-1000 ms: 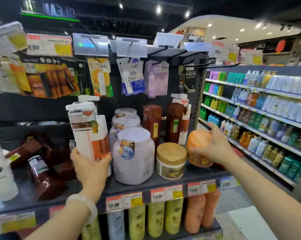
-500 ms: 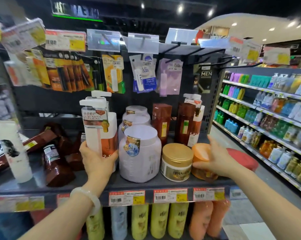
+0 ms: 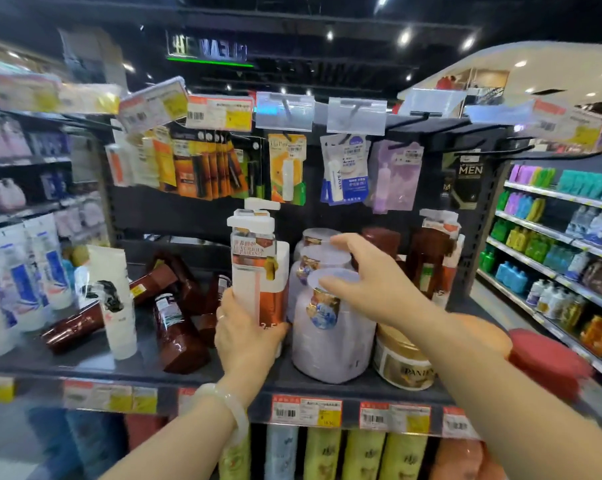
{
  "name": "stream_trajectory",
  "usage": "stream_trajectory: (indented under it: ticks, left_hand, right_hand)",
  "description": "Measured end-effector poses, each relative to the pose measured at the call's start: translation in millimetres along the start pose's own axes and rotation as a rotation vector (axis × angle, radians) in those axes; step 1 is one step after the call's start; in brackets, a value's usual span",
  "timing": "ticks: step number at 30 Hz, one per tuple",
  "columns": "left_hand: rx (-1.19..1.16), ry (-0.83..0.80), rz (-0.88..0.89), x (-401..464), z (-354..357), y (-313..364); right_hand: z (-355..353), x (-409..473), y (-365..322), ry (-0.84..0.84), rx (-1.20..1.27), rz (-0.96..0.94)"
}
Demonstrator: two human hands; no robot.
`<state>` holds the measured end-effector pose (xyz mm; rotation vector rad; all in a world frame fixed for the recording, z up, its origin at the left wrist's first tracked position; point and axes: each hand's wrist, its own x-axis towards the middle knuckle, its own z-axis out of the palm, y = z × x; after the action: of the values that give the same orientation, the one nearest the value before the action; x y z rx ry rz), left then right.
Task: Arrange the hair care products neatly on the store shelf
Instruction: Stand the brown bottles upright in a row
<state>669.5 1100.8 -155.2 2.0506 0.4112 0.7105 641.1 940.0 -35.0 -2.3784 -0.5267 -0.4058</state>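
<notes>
Head view: we see the white pump bottle (image 3: 259, 271) upright on the shelf (image 3: 188, 375), left hand (image 3: 247, 336) gripping its base. Just right, the lavender jar (image 3: 330, 334); right hand (image 3: 372, 285) spread above its lid.

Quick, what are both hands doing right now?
Left hand: grips the white pump bottle pack.
Right hand: open, fingers spread over the front lavender jar, gripping nothing.

Bright ceiling spotlights; dim upper background; motion blur, warped edges
</notes>
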Motion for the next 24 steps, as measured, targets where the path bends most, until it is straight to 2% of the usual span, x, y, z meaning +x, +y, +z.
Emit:
stream_trajectory:
  ticks: [5, 8, 11, 14, 17, 20, 24]
  left_hand:
    - [0.094, 0.004, 0.007, 9, -14, -6]
    - [0.187, -0.081, 0.073, 20, -24, -12]
    - [0.300, -0.131, 0.226, 23, -42, -29]
    - [0.313, -0.199, 0.357, 21, -69, -55]
    - [0.381, -0.298, 0.356, 21, -92, -79]
    - [0.250, -0.310, 0.317, 23, -106, -103]
    - [0.029, -0.243, 0.268, 24, -130, -125]
  right_hand:
    - [51, 18, -29, -0.068, -0.076, -0.038]
    - [69, 22, -41, 0.055, -0.145, -0.076]
    - [88, 22, -54, 0.125, -0.064, -0.146]
    - [115, 18, -65, 0.010, 0.034, -0.129]
    - [154, 18, -66, -0.210, 0.046, -0.050]
    - [190, 16, -68, -0.375, 0.010, 0.048]
    - [215, 13, -79, -0.405, -0.045, 0.092]
